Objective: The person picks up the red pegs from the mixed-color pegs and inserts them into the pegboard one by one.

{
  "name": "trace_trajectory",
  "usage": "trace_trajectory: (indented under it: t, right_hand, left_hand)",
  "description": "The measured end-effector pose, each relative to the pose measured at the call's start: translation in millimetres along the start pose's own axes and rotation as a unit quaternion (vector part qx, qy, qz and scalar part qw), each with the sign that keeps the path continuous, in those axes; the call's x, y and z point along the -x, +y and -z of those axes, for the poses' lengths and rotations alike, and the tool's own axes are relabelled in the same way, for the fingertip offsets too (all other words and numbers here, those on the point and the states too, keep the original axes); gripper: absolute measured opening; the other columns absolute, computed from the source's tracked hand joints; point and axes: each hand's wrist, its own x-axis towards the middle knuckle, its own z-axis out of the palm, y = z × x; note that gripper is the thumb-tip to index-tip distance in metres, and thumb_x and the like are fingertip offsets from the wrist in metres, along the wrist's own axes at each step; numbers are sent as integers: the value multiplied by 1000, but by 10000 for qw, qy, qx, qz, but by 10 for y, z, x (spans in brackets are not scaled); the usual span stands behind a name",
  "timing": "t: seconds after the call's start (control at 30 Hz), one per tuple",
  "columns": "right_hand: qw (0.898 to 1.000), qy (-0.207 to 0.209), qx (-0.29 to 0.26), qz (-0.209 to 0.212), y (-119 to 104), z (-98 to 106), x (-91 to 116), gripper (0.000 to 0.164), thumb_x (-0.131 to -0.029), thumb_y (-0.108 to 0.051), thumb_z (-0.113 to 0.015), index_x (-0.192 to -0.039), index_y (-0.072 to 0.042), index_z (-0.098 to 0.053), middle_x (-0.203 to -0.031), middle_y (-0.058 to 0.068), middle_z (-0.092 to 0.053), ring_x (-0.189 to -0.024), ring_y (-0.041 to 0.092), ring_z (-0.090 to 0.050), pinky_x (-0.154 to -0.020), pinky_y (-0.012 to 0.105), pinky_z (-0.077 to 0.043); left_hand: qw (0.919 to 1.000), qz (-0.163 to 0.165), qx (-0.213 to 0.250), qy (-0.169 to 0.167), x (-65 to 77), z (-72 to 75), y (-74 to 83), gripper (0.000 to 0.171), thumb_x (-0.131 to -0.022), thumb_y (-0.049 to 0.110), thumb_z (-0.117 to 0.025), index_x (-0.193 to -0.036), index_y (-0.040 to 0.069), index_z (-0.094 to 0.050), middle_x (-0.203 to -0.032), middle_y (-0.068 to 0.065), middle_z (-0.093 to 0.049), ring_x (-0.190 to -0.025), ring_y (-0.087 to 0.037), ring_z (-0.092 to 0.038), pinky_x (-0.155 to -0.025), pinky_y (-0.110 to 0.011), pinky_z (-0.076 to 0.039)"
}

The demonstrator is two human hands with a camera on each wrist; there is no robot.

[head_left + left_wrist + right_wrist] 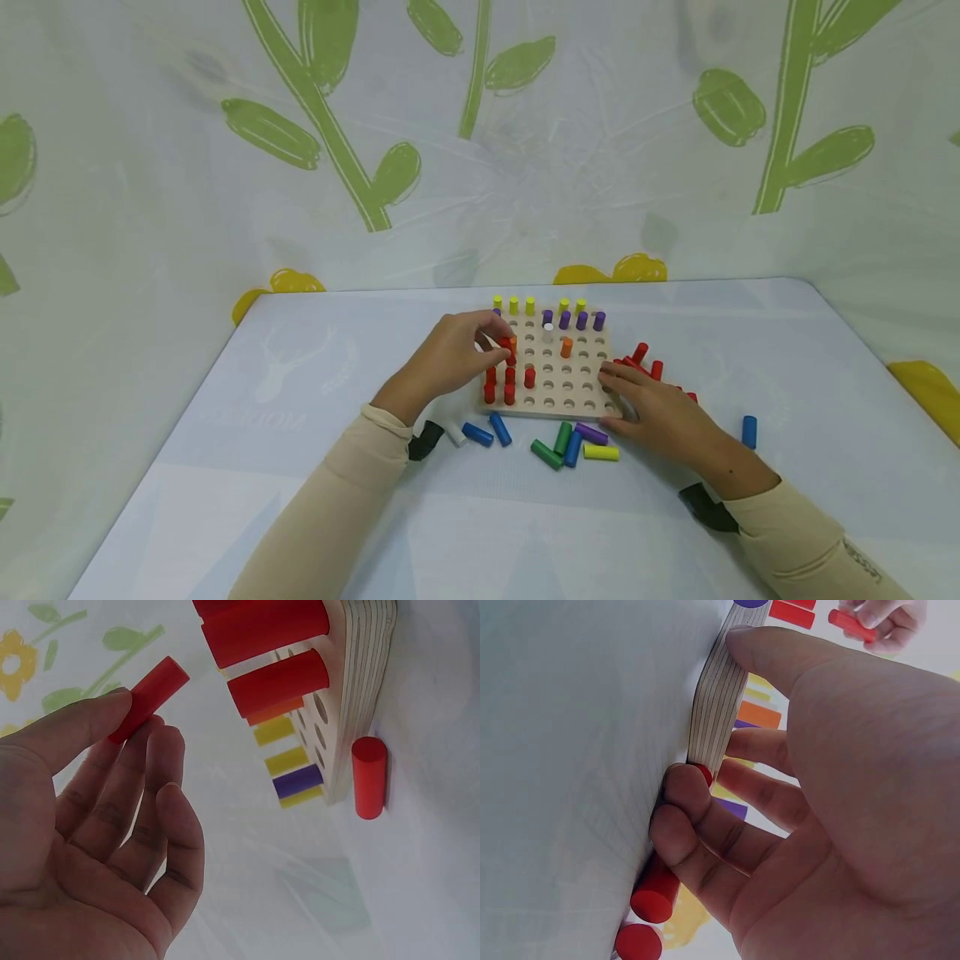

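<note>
Over the left side of the pegboard (558, 395), the left hand (453, 350) pinches a red peg (155, 696) between thumb and fingers, one end jutting past them; the right hand (663, 412), fingers loosely spread, touches the board's right side.

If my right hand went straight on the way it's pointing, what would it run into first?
The wooden pegboard: your right hand is at its right edge. Above the board, the standing orange peg looks next in line, though height is hard to judge.
</note>
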Motion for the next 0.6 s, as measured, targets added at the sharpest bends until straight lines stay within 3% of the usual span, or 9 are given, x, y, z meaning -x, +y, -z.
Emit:
trace_trajectory:
  t: [0.6]
  right_hand:
    - [10000, 27, -30, 6, 6, 1, 5, 72, -84, -37, -79, -145, -9, -52, -153, 14, -46, -140, 42, -44, -96, 54, -52]
  left_hand:
    - [9995, -126, -172, -230, 25, -43, 48, 26, -90, 18, -76, -115, 13, -69, -105, 4, -70, -95, -13, -64, -76, -23, -57]
